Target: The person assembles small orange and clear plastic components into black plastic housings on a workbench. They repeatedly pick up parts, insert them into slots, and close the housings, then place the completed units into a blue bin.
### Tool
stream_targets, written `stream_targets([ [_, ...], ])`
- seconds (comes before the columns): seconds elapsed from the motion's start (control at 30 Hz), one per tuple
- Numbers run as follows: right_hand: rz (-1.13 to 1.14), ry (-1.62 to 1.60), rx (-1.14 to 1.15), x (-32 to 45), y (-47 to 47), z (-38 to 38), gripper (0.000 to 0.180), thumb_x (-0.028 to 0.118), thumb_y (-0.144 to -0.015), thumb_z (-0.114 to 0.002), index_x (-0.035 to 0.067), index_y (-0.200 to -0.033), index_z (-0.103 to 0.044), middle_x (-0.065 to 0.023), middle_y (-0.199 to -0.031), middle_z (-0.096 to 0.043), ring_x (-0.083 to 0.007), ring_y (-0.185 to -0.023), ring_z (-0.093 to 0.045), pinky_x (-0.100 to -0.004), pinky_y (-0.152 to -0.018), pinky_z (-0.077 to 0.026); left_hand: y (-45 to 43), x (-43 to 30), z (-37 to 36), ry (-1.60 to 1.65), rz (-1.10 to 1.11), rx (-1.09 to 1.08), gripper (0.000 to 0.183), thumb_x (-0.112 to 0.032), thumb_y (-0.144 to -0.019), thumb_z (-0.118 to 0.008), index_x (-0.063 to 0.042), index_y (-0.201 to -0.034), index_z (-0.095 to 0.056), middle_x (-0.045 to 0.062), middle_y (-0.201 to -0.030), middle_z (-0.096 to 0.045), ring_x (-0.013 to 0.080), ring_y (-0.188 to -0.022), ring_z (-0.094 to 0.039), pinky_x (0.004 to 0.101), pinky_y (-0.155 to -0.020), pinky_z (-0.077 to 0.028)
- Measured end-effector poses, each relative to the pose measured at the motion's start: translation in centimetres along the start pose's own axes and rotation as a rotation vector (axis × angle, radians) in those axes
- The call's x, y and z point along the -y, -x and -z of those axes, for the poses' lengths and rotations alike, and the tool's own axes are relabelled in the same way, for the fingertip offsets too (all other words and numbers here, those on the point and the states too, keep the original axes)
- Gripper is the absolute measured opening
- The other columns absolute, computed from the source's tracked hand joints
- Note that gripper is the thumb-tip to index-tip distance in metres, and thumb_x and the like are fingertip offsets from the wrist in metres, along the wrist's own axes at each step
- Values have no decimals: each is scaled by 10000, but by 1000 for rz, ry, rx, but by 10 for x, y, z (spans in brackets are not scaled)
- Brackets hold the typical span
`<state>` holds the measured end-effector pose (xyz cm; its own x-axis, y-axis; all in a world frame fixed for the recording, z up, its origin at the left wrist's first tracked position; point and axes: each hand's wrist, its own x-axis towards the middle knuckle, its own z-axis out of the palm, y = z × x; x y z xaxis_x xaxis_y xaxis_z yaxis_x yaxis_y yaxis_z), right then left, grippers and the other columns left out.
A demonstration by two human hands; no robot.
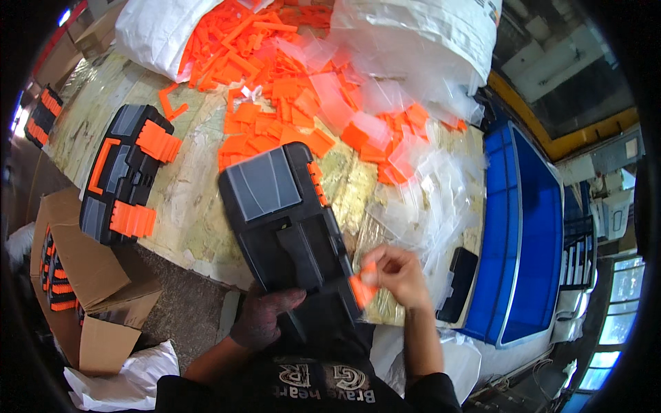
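Observation:
A black plastic toolbox lid (304,242) with a clear-covered compartment is tilted over the table's near edge. My left hand (263,315), in a dark glove, grips its near left side with the thumb on top. My bare right hand (395,273) pinches an orange plastic latch (364,289) against the lid's right edge. Farther along that edge sits another orange piece (317,183). To the left stands a toolbox (124,170) with an orange handle and orange latches.
Loose orange plastic parts (279,113) spill from a white sack (155,36). Clear plastic pieces (428,186) lie below another sack (413,36). A blue bin (496,232) borders the table's right side, near a black flat object (458,284). An open carton (98,279) holds black-and-orange items.

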<state>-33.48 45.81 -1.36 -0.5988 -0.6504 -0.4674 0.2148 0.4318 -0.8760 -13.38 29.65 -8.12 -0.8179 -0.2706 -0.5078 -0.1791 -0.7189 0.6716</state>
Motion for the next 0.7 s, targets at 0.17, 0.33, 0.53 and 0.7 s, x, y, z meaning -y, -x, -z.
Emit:
stream_targets([
  [0.17,875,737,-706,60,-146,19,188,134,-777,-716,4,-883,-632,-173,-877,-634,-332,-800,-599,-408,-736,-484,-19,-12,3,-912,-480,48,265,-159,-797,-697,-6,-1012,-671,116,-1033,-673,268,-970,-634,415,-853,-492],
  [0.33,915,985,-653,110,-223,-6,154,95,-770,-695,-1,-865,-620,-173,-880,-627,-357,-873,-583,-426,-779,-475,-15,-19,7,-1381,-694,123,321,-123,-766,-692,-73,-1082,-667,135,-1062,-663,319,-984,-615,424,-869,-472],
  [0.53,946,849,-680,90,-68,-40,153,-33,-718,-662,12,-863,-641,-91,-838,-661,-211,-759,-639,-312,-663,-510,-23,-20,-1,-1102,-777,-128,330,-45,-794,-671,-56,-1122,-634,122,-1038,-652,301,-974,-619,435,-857,-488],
  [0.7,1029,983,-73,52,7,-54,114,77,-680,-685,88,-794,-676,-17,-826,-657,-169,-785,-640,-311,-742,-450,-40,-16,-29,407,-19,-123,331,-152,-885,-650,-66,-1191,-559,67,-1134,-599,197,-1031,-596,357,-878,-493],
])
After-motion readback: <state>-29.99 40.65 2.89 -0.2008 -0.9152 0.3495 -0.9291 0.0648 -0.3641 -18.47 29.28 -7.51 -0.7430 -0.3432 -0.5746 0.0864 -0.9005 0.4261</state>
